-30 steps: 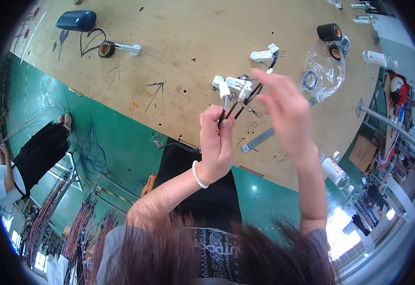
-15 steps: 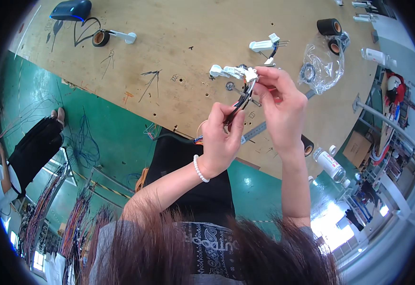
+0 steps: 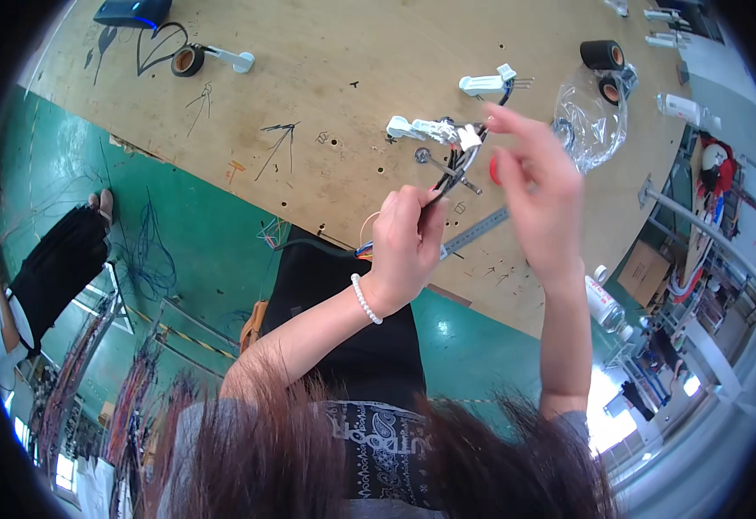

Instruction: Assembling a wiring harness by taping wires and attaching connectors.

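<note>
My left hand (image 3: 405, 238) is closed round a wire bundle (image 3: 452, 177) of dark and coloured wires, which runs up over the board. At the bundle's upper end is a white connector (image 3: 469, 137), beside a white holder (image 3: 421, 129) fixed on the board. My right hand (image 3: 538, 186) is just right of the connector, slightly blurred, with thumb and fingers apart and nothing visible between them. A red object (image 3: 495, 170) shows partly behind its thumb; its kind is unclear. Below the bundle, a metal ruler (image 3: 475, 233) lies on the board, partly covered by my left hand.
On the wooden board (image 3: 343, 78) are another white holder (image 3: 483, 85) with wires, black tape rolls (image 3: 601, 54), a clear plastic bag (image 3: 598, 130) and a tape roll (image 3: 188, 60) at far left. Plastic bottles (image 3: 604, 307) stand to the right. Another person (image 3: 8, 316) is at the left edge.
My right hand has let go of the wires by the connector and moved right, its fingers spreading. My left hand keeps its grip on the bundle.
</note>
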`<state>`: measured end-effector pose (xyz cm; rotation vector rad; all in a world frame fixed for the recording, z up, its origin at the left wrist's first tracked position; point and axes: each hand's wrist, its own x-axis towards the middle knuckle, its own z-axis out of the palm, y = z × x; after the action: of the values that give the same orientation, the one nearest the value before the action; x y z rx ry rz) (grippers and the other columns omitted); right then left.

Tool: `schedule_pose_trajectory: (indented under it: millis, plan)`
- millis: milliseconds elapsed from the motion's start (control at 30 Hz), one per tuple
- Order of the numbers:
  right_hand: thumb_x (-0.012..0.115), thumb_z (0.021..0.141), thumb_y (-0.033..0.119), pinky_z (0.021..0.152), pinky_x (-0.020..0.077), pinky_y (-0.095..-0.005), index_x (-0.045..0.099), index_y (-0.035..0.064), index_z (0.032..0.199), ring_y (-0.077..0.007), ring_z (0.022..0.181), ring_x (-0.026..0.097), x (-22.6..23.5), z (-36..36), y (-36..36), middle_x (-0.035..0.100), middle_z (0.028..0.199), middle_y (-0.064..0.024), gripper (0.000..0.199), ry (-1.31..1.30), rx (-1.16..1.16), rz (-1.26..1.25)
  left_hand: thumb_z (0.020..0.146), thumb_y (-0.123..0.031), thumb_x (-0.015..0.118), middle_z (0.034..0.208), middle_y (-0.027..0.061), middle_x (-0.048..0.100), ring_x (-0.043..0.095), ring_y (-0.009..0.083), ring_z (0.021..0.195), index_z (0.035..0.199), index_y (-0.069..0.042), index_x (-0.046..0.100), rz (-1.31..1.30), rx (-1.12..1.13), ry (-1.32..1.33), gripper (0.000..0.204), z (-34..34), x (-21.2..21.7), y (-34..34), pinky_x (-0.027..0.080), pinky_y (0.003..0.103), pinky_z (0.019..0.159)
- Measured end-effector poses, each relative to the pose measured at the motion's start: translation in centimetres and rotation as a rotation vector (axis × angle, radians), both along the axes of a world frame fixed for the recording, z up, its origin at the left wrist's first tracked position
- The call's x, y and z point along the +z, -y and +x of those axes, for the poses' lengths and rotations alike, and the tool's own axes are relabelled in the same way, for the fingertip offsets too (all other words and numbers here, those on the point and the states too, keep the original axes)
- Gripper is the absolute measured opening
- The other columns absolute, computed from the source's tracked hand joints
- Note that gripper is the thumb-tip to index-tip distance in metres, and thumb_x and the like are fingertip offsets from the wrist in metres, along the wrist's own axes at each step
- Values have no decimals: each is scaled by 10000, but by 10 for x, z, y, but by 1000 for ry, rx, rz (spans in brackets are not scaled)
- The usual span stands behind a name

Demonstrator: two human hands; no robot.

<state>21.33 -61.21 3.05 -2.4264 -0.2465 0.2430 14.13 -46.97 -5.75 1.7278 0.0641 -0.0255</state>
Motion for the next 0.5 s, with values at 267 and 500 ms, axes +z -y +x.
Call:
schedule_pose_trajectory:
  millis: [267,500]
  plan:
    - [605,908,-10,587,501,-217,512,-32,1296,-84,802,590,9,8,1,610,1140,-128,400,-468,-390,730,852,28,628,718,119,522,522,304,656,892,-23,520,80,-139,43,126,6,6,-10,378,390,612]
    - [580,921,-6,676,538,-232,595,-24,1188,-99,843,599,9,20,-9,598,1151,-127,269,-411,-149,442,770,67,631,811,104,534,536,290,739,939,-38,536,194,-220,213,221,7,4,-13,379,385,672]
